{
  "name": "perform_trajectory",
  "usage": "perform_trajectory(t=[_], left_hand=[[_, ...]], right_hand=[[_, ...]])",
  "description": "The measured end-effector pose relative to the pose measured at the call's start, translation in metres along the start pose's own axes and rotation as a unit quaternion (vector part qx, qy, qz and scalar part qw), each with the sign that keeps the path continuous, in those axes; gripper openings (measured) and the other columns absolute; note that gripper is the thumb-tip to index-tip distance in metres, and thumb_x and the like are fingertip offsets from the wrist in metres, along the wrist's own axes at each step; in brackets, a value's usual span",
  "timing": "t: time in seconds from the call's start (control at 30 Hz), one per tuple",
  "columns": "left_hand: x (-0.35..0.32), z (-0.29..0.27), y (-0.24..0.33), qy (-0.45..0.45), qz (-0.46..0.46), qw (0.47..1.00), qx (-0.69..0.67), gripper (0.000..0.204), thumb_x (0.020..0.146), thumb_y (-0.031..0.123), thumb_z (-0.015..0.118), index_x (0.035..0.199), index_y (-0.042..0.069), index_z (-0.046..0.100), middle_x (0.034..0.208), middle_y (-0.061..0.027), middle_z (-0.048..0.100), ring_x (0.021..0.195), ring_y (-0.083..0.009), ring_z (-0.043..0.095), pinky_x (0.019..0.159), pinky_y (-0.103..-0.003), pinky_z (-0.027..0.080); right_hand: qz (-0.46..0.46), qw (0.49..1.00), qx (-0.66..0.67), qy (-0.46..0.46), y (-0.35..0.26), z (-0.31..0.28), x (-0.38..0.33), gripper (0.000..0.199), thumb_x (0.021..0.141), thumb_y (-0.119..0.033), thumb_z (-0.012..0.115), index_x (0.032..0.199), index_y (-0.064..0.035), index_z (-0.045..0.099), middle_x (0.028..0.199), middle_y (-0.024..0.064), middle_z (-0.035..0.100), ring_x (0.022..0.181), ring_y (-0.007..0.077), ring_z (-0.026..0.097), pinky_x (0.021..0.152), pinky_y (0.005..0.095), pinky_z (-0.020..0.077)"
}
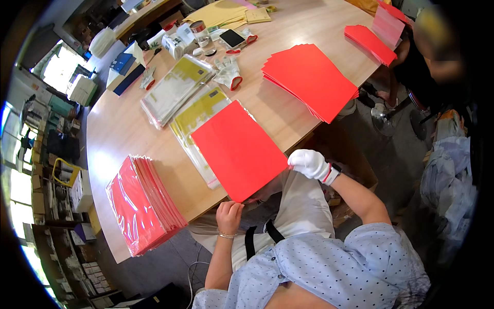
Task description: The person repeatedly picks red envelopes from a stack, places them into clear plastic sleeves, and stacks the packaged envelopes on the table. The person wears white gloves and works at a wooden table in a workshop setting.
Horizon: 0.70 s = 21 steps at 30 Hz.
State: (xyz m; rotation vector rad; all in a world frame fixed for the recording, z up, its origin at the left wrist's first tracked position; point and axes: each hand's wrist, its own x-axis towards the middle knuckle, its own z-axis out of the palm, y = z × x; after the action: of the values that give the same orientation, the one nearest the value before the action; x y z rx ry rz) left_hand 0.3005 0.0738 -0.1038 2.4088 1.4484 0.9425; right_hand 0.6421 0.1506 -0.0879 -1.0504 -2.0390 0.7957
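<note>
Spotted shirt [329,257] nearest; left hand [230,217] and right hand [309,164] are pinching red sheet [241,151] by its corners, apparently aligning; next move needing even support.

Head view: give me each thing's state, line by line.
Red sheet: flat, held by two corners
Left hand: bare, closed
Right hand: gloved, closed
Large red stack: loose, fanned
Red packs: wrapped in clear plastic
Clear bags: piled flat
Phone: screen dark
Loose gloves: unworn

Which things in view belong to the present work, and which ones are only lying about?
Likely in use: red sheet, held by left hand and gloved right hand; loose red stack; plastic sleeves; wrapped red stack

Apparently idle: phone; loose glove; jar
</note>
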Motion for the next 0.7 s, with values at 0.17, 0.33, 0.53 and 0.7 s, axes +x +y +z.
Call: perform_trajectory(t=[0.17, 0.33, 0.53, 0.7], left_hand=[[0.022, 0.014, -0.003, 0.049, -0.203, 0.976, -0.054, 0.02, 0.084, 0.017, 0.064, 0.072, 0.002, 0.057, 0.057, -0.0107, 0.056, 0.048, -0.0196, 0.057, 0.044, -0.031, 0.042], [0.005, 0.02, -0.007, 0.042, -0.418, 0.874, -0.244, 0.026, 0.091, 0.023, 0.055, 0.075, 0.002, 0.056, 0.058, -0.0051, 0.057, 0.052, -0.0114, 0.058, 0.041, -0.025, 0.04], [0.021, 0.0, 0.017, 0.038, -0.469, 0.725, -0.503, 0.02, 0.093, 0.022, 0.05, 0.097, 0.002, 0.049, 0.07, -0.004, 0.058, 0.054, -0.0098, 0.056, 0.042, -0.021, 0.042], [0.032, -0.073, 0.032, 0.042, -0.352, 0.847, -0.397, 0.016, 0.091, 0.013, 0.053, 0.102, 0.003, 0.046, 0.064, -0.0014, 0.051, 0.049, -0.008, 0.049, 0.044, -0.022, 0.042]], right_hand=[[0.133, 0.968, -0.212, 0.0, -0.019, 0.003, 0.03, 0.02, 0.08, -0.026, 0.054, 0.071, -0.0076, 0.056, 0.072, 0.0125, 0.059, 0.067, 0.0311, 0.059, 0.058, 0.0416, 0.0466], [0.254, 0.936, -0.219, 0.107, -0.025, 0.021, 0.026, 0.023, 0.079, -0.029, 0.054, 0.074, -0.0078, 0.058, 0.072, 0.015, 0.061, 0.068, 0.033, 0.06, 0.059, 0.0424, 0.0485], [0.33, 0.903, 0.252, 0.105, -0.012, 0.033, 0.006, 0.031, 0.084, -0.007, 0.052, 0.114, 0.0014, 0.047, 0.088, 0.0077, 0.063, 0.074, 0.0106, 0.06, 0.061, 0.025, 0.0483], [0.283, 0.88, 0.374, 0.07, -0.036, 0.082, 0.002, 0.032, 0.085, -0.001, 0.048, 0.116, 0.0035, 0.052, 0.098, 0.0033, 0.059, 0.088, 0.0074, 0.055, 0.076, 0.0229, 0.0466]])
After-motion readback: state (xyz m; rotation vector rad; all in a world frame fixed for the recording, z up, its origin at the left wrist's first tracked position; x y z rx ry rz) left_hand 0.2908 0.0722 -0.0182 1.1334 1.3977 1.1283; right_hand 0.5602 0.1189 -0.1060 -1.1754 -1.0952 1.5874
